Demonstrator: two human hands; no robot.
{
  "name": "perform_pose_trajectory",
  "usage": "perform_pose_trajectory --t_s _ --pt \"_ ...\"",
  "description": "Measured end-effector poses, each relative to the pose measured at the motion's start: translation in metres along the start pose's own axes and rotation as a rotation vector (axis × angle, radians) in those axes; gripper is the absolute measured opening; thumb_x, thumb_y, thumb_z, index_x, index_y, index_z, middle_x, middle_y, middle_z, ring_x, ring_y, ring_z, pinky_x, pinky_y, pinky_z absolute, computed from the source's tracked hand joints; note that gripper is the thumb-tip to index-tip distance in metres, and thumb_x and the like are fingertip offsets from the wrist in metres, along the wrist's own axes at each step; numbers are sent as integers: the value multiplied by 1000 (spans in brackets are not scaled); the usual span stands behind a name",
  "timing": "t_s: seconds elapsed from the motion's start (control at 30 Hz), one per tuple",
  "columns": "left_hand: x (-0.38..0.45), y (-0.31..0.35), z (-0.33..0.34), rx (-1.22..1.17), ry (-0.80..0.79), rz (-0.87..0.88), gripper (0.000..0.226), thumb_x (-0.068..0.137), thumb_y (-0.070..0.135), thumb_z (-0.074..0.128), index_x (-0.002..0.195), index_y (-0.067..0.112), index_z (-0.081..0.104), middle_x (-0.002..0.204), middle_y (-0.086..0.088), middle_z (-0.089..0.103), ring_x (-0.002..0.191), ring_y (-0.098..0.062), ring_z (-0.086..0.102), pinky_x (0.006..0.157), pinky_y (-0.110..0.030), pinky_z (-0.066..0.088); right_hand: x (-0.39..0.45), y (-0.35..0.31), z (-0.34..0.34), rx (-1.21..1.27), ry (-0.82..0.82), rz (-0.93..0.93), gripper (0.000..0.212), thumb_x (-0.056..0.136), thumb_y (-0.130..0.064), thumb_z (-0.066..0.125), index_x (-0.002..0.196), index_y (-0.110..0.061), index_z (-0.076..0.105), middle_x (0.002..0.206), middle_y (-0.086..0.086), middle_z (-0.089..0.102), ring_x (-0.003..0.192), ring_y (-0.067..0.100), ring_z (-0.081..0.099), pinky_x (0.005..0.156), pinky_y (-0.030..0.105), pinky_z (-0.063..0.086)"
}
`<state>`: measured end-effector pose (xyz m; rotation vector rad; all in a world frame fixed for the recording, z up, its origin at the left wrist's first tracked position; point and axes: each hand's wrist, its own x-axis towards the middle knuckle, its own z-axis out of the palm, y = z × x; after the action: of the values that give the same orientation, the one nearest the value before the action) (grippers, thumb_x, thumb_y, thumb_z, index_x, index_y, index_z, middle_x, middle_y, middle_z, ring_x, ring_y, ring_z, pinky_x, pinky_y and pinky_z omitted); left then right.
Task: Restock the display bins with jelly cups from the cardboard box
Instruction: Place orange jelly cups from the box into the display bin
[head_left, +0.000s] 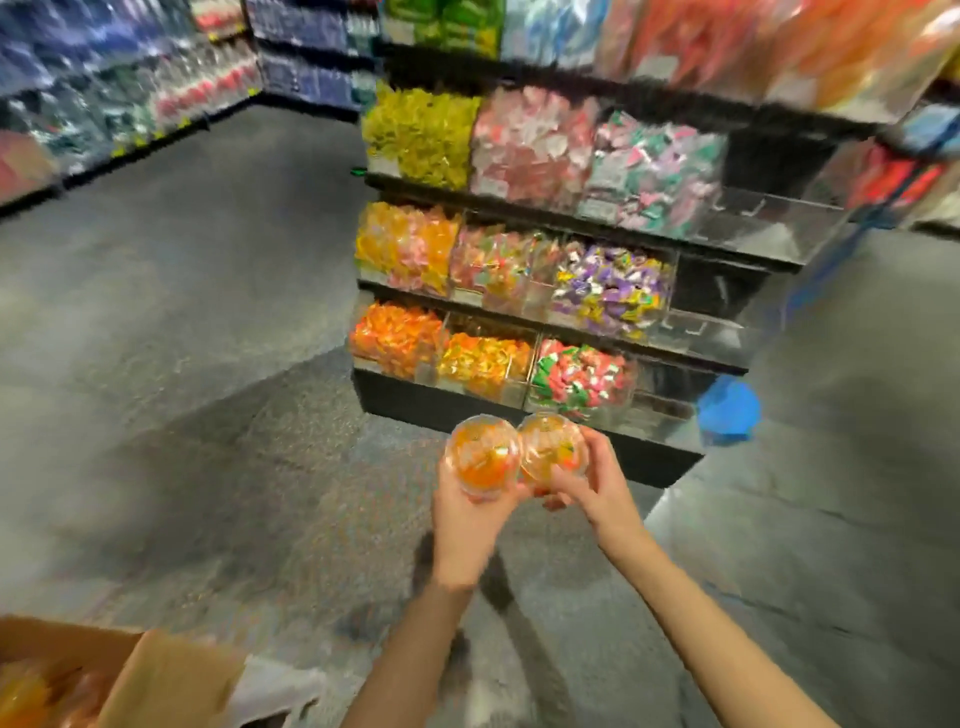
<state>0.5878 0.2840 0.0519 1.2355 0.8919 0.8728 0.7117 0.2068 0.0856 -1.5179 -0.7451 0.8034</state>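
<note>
My left hand (470, 525) grips an orange jelly cup (480, 457) from below, its clear lid facing me. My right hand (589, 483) holds a second orange jelly cup (550, 449) right beside it, the two cups touching. Both are held out in front of the lowest row of the display bins (483, 358), which hold orange and yellow sweets. The open cardboard box (156, 680) sits at the bottom left, with more orange cups inside it.
The black shelf unit (649, 467) carries three rows of clear bins with coloured sweets; bins on its right side look empty. Something blue (727, 410) lies by its right corner. Grey floor spreads to the left, and stocked shelves line the far wall.
</note>
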Motion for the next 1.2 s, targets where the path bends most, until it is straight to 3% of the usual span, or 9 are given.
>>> perform_pose_trajectory --t_s 0.07,0.17,0.33,0.4,0.6,0.7,0.8,0.97,1.2 --pt "15 -3 46 0 -99 -23 62 66 3 84 119 8 53 111 -11 68 97 -11 66 82 -18 50 19 6 -47 111 73 78 61 69 -50 76 111 -18 46 94 5 69 63 22 70 48 26 53" --pt "35 -7 106 -101 -220 -146 57 66 17 74 118 10 53 108 -19 67 87 -22 68 71 -22 53 43 14 -105 101 184 90 28 85 -21 63 106 -18 45 97 19 63 53 26 67 45 25 51" --pt "87 -19 182 -67 -360 -205 34 92 17 58 121 2 51 96 -14 70 82 -28 71 71 -29 58 90 36 -177 64 252 137 31 90 -13 59 119 -17 49 103 15 67 61 29 69 49 27 54" --pt "112 -25 210 -59 -370 -229 43 88 27 64 122 5 48 102 -17 68 81 -30 71 71 -33 58 115 47 -198 42 305 174 32 90 -14 60 121 -13 52 103 15 68 66 29 69 54 27 56" --pt "200 -54 281 -66 -326 -399 52 85 22 70 126 14 39 112 -9 63 94 -33 68 85 -46 56 197 71 -258 37 478 236 47 71 -48 71 113 -32 56 113 5 67 97 34 66 85 49 54" --pt "237 -63 315 19 -358 -401 43 80 18 75 111 28 47 114 -6 64 102 -31 65 91 -52 52 235 75 -291 96 528 256 36 82 -35 71 113 -26 55 112 15 66 88 37 68 69 41 57" --pt "266 -71 353 37 -370 -423 37 84 9 70 109 23 47 109 -6 65 100 -30 65 87 -47 55 265 75 -321 146 549 293 29 92 -14 58 120 -10 50 104 17 65 64 28 70 51 26 53" --pt "288 -83 415 13 -365 -519 26 93 6 57 117 9 47 103 -14 66 66 -25 68 56 -26 57 298 89 -376 191 558 346 27 96 -14 52 121 -5 47 103 20 64 54 20 68 45 23 51" --pt "307 -155 510 -27 -172 -569 27 94 7 55 121 1 53 94 -17 69 64 -20 70 64 -26 59 347 150 -468 176 447 377 22 96 -15 53 117 -15 45 109 16 61 62 27 70 51 24 54"
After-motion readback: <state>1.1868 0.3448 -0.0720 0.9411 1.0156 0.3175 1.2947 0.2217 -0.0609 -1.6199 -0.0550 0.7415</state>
